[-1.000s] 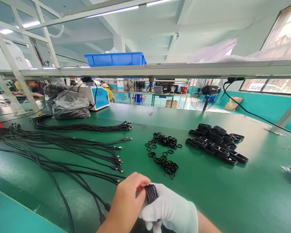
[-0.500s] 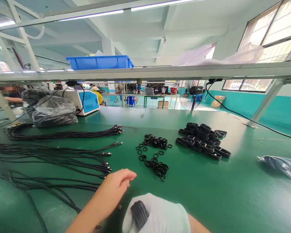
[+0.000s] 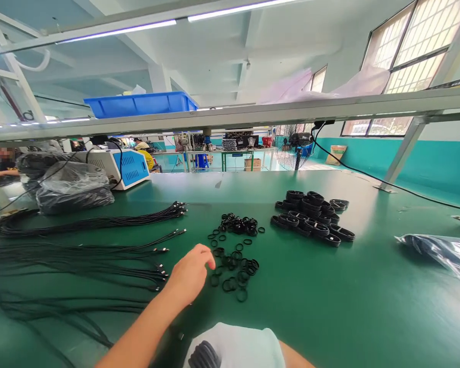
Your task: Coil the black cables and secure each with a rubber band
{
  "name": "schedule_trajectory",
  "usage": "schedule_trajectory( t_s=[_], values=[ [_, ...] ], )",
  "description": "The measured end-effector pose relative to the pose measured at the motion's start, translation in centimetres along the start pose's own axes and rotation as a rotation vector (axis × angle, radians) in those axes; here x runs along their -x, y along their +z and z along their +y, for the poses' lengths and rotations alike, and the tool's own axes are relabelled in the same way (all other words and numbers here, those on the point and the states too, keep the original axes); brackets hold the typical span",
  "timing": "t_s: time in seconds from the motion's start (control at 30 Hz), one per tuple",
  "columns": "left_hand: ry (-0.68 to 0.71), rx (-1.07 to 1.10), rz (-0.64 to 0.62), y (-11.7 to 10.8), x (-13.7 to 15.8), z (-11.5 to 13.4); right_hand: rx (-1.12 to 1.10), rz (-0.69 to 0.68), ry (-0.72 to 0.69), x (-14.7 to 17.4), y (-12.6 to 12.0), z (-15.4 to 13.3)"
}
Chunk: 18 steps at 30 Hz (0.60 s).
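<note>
I have the bare left hand (image 3: 189, 272) stretched low over the surface (image 3: 310, 296), its fingers (image 3: 210, 258) bent downward and drawn close together, right beside the nearer rings (image 3: 239, 225). I cannot tell whether the fingertips touch a ring or pinch anything beneath them. The right hand (image 3: 237, 350), in a white glove (image 3: 253, 340), sits low toward the near edge, partly out of my view. It is closed round a black coil (image 3: 204, 356), whose ribbed loops show at the left of the fist and run out of view below.

The rings lie in two groups across the middle of the surface: a dense pile toward the far edge and a looser, blurred spread toward the near edge, with single ones scattered between. Toward the far right corner I see a heap (image 3: 310, 225) of black coils, several stacked on one another. Cables (image 3: 99, 223) stretch in from the left edge, bundled at the back and looser in front, with many plugs (image 3: 181, 205) toward the rings.

Toward the far left corner a bag (image 3: 74, 191) and a machine (image 3: 128, 168) stand close together. A clear pouch (image 3: 440, 250) lies by the right edge, well apart from the heap. Above, a shelf (image 3: 230, 120) carries a blue bin (image 3: 138, 105).
</note>
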<state>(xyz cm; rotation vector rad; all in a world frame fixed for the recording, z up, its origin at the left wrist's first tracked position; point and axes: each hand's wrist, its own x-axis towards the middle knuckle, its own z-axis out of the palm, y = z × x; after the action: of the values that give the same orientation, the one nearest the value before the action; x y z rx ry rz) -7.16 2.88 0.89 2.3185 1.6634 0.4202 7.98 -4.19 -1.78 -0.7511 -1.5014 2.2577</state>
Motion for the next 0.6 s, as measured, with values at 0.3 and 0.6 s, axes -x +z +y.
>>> schedule_trajectory(
  t_s=[0.3, 0.6],
  values=[
    [-0.052, 0.107, -0.06, 1.7, 1.0, -0.8, -0.308, 0.348, -0.298, 1.0, -2.6, -3.4],
    [-0.22, 0.553, -0.148, 0.3, 4.5, 0.0, 0.189, 0.883, -0.136, -2.3, 0.2, -1.2]
  ],
)
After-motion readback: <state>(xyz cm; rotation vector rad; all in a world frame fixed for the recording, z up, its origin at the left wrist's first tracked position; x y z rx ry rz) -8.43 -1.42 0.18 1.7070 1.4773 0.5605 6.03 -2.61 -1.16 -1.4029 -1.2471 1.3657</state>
